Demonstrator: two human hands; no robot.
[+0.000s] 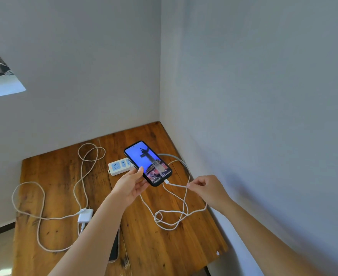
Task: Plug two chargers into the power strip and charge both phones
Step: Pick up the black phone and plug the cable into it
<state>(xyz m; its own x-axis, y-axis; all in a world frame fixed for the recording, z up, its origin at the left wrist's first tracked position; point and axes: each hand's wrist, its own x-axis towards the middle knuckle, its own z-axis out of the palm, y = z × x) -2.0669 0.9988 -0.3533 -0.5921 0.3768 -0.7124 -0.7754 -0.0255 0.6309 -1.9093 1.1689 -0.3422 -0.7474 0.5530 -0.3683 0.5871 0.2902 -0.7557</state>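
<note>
A wooden bench (60, 176) stood in the corner of a room with plain pale walls (253, 86), its boards knotted and worn. A white power strip (118, 165) lay toward the back of the bench, its far end hidden behind a raised phone.

The left hand (131, 185) held that lit phone (148, 163) above the bench, thumb on the screen's near edge and fingers curled under the case. A white cable (181, 198) was plugged into the phone's lower end; the right hand (208, 189) pinched this cable between thumb and fingertips just beside the connector. From there the cable dropped in loose loops onto the bench near the right wall and ran back toward the power strip, where its end could not be seen.

On the left part of the bench a second charger (85, 215) lay unplugged, prongs showing, with its own long cable (29, 198) wandering in wide curves across the boards. A second phone (115, 248) lay flat near the front edge, mostly covered by the left forearm, so whether a cable reached it could not be told.
</note>
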